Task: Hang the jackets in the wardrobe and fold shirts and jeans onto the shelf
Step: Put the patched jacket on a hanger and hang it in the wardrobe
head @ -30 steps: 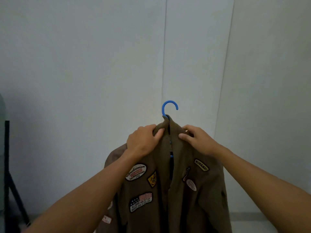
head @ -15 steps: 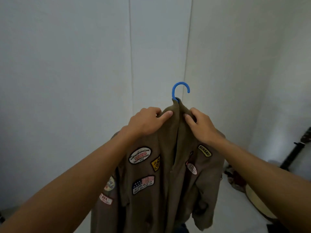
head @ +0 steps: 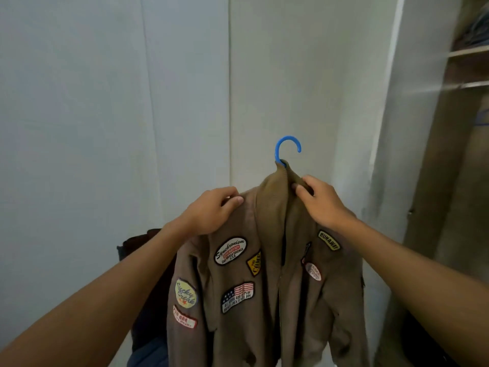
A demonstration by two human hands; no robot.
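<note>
A brown jacket [head: 267,274] with several sewn patches hangs in the air in front of me on a blue hanger, whose hook [head: 287,149] sticks up out of the collar. My left hand [head: 211,210] grips the jacket's left shoulder. My right hand [head: 320,202] pinches the collar just below the hook. The open wardrobe [head: 465,133] shows at the right edge, with a shelf [head: 468,51] and a hanging rail [head: 473,84] below it.
White wardrobe door panels [head: 185,102] fill the view ahead. Folded clothes [head: 476,27] lie on the wardrobe's shelf. A dark heap of clothes [head: 148,327] sits low behind the jacket at the left.
My view has swung to the right and the open wardrobe has come into sight. My left hand has slid from the collar out onto the jacket's shoulder. The guitar is out of view.
</note>
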